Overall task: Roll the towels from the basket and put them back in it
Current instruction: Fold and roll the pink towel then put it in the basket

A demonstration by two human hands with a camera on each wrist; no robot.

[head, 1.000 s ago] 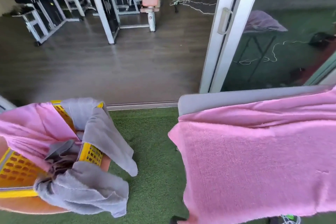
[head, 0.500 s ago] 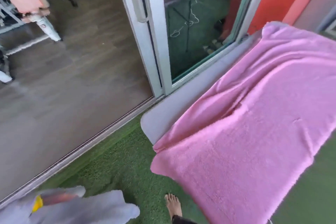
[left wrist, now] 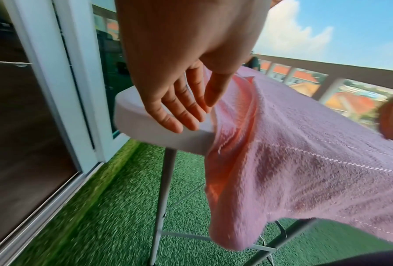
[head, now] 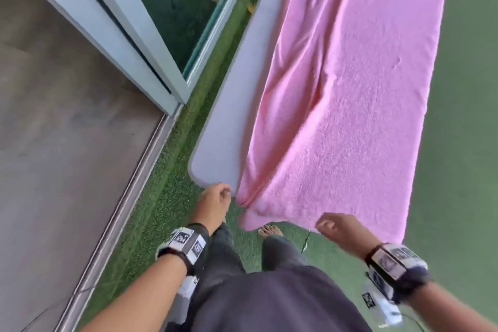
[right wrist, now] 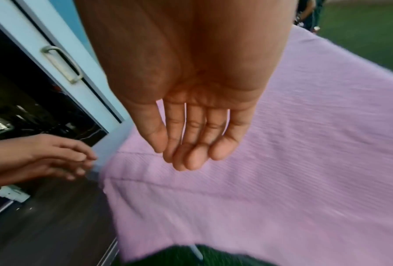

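Observation:
A pink towel lies spread along a grey folding table, its near end hanging over the table's edge. My left hand hovers at the table's near corner, just left of the towel's corner, with relaxed fingers that hold nothing. My right hand floats at the towel's hanging near edge, palm down, its fingers straight above the pink towel and holding nothing. The basket is out of view.
A sliding glass door with a white frame stands left of the table, and wooden floor lies beyond its track. Green artificial turf covers the ground around the table. My bare foot stands under the towel's near end.
The view has swung right and down from the basket of towels to the table. Both hands have come into view at the towel's near end.

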